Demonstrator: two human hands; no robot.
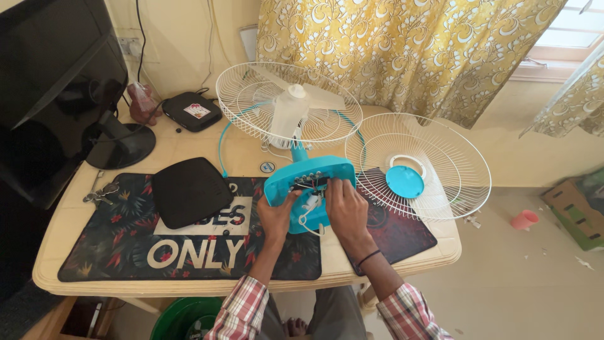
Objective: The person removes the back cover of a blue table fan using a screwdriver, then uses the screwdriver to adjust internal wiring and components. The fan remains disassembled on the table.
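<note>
A turquoise fan base lies opened on the desk mat, with wires and small parts showing inside. My left hand holds its lower left edge. My right hand rests on the base's right side, fingertips in among the wiring near the top. What the fingers pinch is hidden. Behind the base stands the white rear fan grille with its white motor housing and a pale blade. The front grille with a turquoise centre cap lies flat to the right.
A black monitor on a round stand fills the left. A black router sits on the patterned desk mat; another black box lies by the wall. Keys rest at the mat's left. Yellow curtains hang behind. A green bin stands under the desk.
</note>
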